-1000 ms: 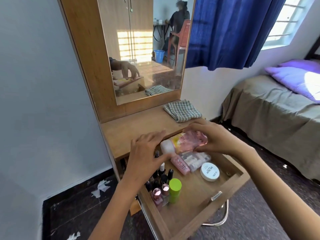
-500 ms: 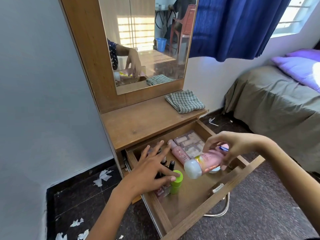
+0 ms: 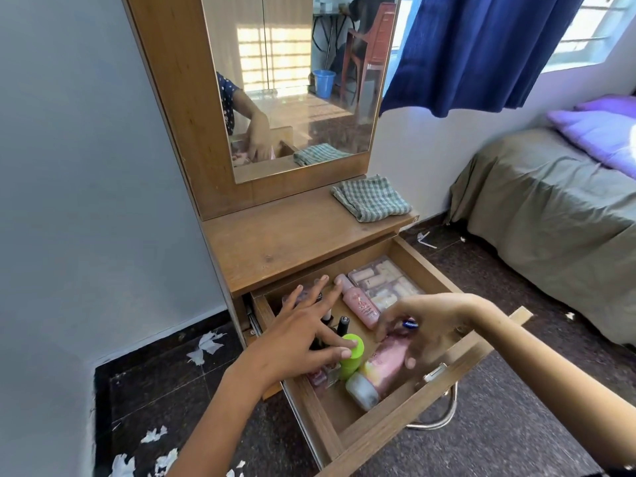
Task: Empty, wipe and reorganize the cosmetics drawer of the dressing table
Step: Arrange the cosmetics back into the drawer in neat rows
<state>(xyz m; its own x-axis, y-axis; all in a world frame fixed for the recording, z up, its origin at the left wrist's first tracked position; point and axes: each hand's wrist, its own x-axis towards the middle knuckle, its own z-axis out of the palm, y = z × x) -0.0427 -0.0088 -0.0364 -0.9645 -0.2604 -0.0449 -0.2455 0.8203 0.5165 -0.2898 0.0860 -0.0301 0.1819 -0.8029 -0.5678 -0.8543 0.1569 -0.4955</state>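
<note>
The dressing table's wooden drawer is pulled out. My right hand grips a pink bottle with a white cap and holds it lying low in the drawer's front part, cap toward me. My left hand is spread over several small nail polish bottles, and its fingertips touch a green-capped bottle beside the pink one. A slimmer pink bottle and a clear box of small rolls lie at the drawer's back. Something small and blue shows by my right fingers.
A folded checked cloth lies on the tabletop under the mirror. A bed stands at the right. Torn paper scraps litter the dark floor at the left. A metal loop hangs below the drawer front.
My right hand has brought the pink white-capped bottle down from above the tabletop into the drawer's front. My left hand has moved from the table edge onto the nail polishes and green cap.
</note>
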